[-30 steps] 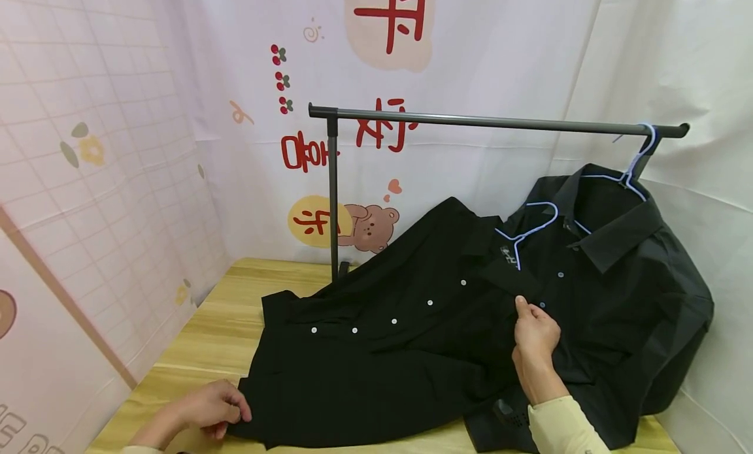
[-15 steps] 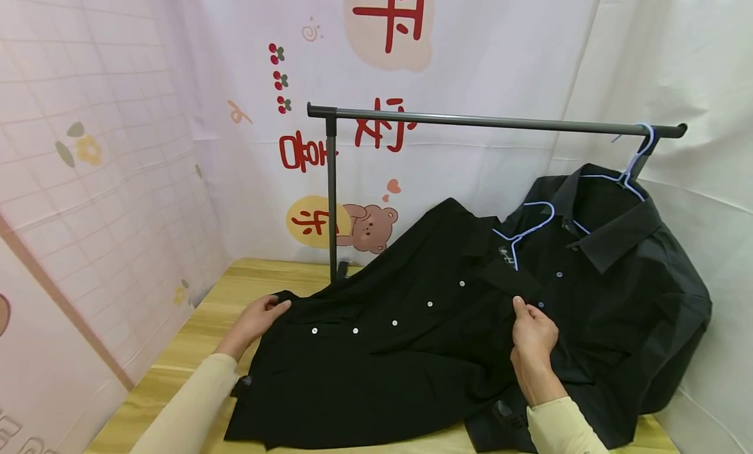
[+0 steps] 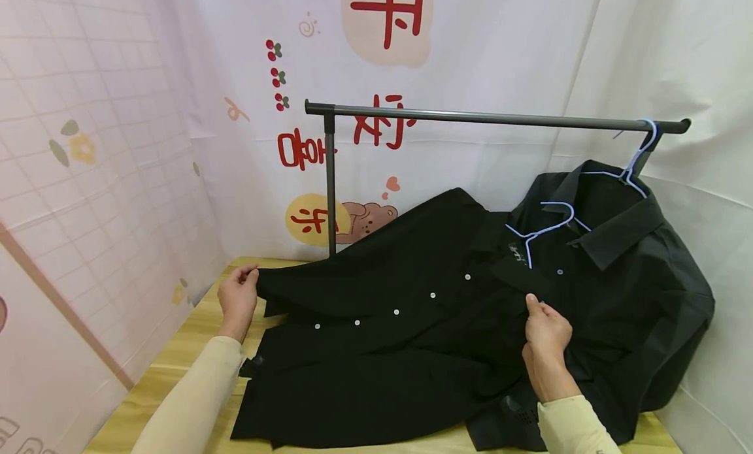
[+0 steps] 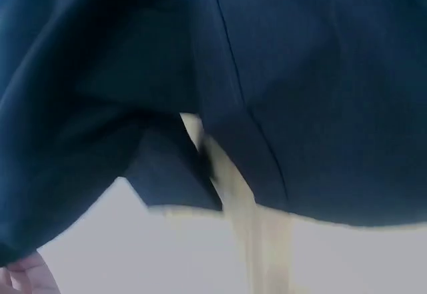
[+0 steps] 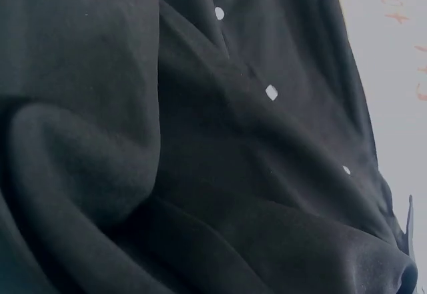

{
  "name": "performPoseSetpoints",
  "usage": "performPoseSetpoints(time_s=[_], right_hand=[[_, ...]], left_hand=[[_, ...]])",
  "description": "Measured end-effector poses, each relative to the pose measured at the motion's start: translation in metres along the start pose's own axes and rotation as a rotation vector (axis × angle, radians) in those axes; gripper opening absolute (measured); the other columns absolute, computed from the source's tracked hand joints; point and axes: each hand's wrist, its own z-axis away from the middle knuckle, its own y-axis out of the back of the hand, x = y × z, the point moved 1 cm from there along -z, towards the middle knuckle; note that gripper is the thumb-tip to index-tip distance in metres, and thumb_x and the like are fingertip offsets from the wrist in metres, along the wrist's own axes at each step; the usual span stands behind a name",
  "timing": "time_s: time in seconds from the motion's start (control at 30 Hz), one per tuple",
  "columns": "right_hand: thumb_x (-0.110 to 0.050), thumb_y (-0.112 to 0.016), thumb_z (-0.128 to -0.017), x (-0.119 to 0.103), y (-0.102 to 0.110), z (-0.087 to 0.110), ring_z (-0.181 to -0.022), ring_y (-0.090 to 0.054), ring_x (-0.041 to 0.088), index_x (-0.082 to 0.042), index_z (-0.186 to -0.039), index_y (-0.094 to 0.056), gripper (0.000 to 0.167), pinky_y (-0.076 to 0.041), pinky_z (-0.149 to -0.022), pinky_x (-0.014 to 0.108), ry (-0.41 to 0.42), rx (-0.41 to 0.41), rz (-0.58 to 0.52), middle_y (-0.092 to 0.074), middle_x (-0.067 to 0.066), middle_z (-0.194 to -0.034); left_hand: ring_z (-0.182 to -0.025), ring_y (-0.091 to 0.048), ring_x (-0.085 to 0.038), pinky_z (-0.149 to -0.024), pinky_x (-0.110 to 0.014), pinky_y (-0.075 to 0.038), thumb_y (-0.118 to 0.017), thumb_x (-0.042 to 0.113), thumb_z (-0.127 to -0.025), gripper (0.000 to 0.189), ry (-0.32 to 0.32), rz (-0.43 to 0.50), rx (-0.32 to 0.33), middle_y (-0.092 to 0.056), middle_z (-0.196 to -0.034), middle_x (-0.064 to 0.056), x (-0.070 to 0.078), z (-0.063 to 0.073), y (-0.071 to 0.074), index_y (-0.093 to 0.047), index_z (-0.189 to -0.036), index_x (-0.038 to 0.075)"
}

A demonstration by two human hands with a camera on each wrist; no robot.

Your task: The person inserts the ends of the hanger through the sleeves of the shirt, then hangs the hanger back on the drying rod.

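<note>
A black shirt (image 3: 376, 382) with white buttons lies spread on the wooden table, its collar end to the right. A pale blue hanger (image 3: 544, 230) pokes out at its neck. My left hand (image 3: 238, 300) pinches the shirt's far left edge and holds it up, leaving a gap beside the button strip. In the left wrist view, a bit of that hand (image 4: 30, 277) shows at the lower left corner below the raised cloth. Near the collar, my right hand (image 3: 548, 330) grips the shirt between thumb and fingers. The right wrist view shows only folded black cloth (image 5: 200, 121) and the wall behind.
A grey metal rail (image 3: 470, 117) stands behind the shirt on a post (image 3: 331, 186). At its right end a second black shirt (image 3: 653, 297) hangs on a blue hanger (image 3: 638, 155), touching the first. Printed white cloth (image 3: 470, 49) encloses the back and sides. Bare wooden table (image 3: 170, 375) shows at left.
My left hand has gone from the shirt's near left corner to its far left edge and lifted it. The right hand keeps its grip, shifting slightly right with the collar and hanger.
</note>
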Motion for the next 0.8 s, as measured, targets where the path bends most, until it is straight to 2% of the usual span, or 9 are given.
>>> performPoseSetpoints(time_s=[0.07, 0.17, 0.27, 0.37, 0.6, 0.7, 0.8], right_hand=[[-0.039, -0.064, -0.096, -0.002, 0.002, -0.002, -0.092, -0.039, 0.016, -0.014, -0.062, -0.066, 0.042, -0.032, -0.089, 0.034, 0.002, 0.008, 0.004, -0.048, 0.001, -0.090], [-0.041, -0.065, -0.095, -0.003, 0.003, -0.003, -0.094, -0.041, 0.017, -0.016, -0.064, -0.069, 0.040, -0.033, -0.089, 0.034, 0.021, 0.012, 0.020, -0.051, -0.001, -0.089], [-0.042, -0.064, -0.095, -0.003, 0.003, -0.002, -0.078, -0.042, 0.018, -0.016, -0.057, -0.061, 0.047, -0.035, -0.071, 0.030, 0.053, 0.010, 0.046, -0.045, -0.004, -0.068], [-0.042, -0.065, -0.096, -0.002, 0.000, 0.001, -0.062, -0.037, 0.018, -0.015, -0.053, -0.053, 0.052, -0.031, -0.056, 0.030, 0.100, 0.004, 0.068, -0.034, -0.006, -0.054], [-0.040, -0.065, -0.096, -0.003, -0.006, 0.006, -0.059, -0.038, 0.017, -0.011, -0.055, -0.055, 0.051, -0.031, -0.052, 0.030, 0.161, 0.000, 0.096, -0.034, -0.006, -0.053], [-0.040, -0.064, -0.097, -0.003, -0.008, 0.007, -0.056, -0.037, 0.017, -0.009, -0.056, -0.053, 0.052, -0.030, -0.050, 0.030, 0.168, 0.006, 0.103, -0.033, -0.005, -0.053], [-0.040, -0.063, -0.097, -0.004, -0.010, 0.009, -0.061, -0.040, 0.018, -0.006, -0.059, -0.056, 0.051, -0.031, -0.054, 0.030, 0.194, 0.008, 0.116, -0.035, -0.005, -0.054]], left_hand=[[-0.092, -0.054, -0.024, -0.073, -0.030, -0.044, -0.053, 0.020, -0.104, 0.027, 0.026, -0.019, 0.015, -0.061, -0.107, -0.013, -0.005, -0.004, 0.006, -0.067, -0.121, 0.004], [-0.103, -0.056, -0.034, -0.084, -0.042, -0.047, -0.053, 0.012, -0.103, 0.025, 0.022, -0.105, -0.021, -0.062, -0.114, -0.020, -0.015, -0.009, 0.010, -0.066, -0.120, 0.000], [-0.105, -0.057, -0.041, -0.087, -0.050, -0.046, -0.052, 0.004, -0.101, 0.023, -0.003, -0.190, -0.069, -0.063, -0.114, -0.025, -0.024, -0.009, 0.008, -0.066, -0.118, -0.004], [-0.101, -0.059, -0.041, -0.082, -0.050, -0.047, -0.052, 0.001, -0.099, 0.023, -0.008, -0.223, -0.105, -0.063, -0.113, -0.026, -0.027, -0.008, 0.003, -0.066, -0.117, -0.005], [-0.102, -0.057, -0.039, -0.085, -0.049, -0.047, -0.052, 0.007, -0.099, 0.027, -0.053, -0.219, -0.170, -0.062, -0.114, -0.026, -0.006, -0.009, -0.015, -0.066, -0.119, -0.005], [-0.107, -0.057, -0.039, -0.090, -0.050, -0.047, -0.054, 0.015, -0.100, 0.032, -0.081, -0.197, -0.234, -0.061, -0.119, -0.025, 0.008, -0.011, -0.023, -0.063, -0.125, -0.004], [-0.115, -0.055, -0.038, -0.096, -0.050, -0.045, -0.055, 0.025, -0.102, 0.041, -0.112, -0.163, -0.313, -0.059, -0.126, -0.024, 0.025, -0.011, -0.033, -0.058, -0.133, -0.001]])
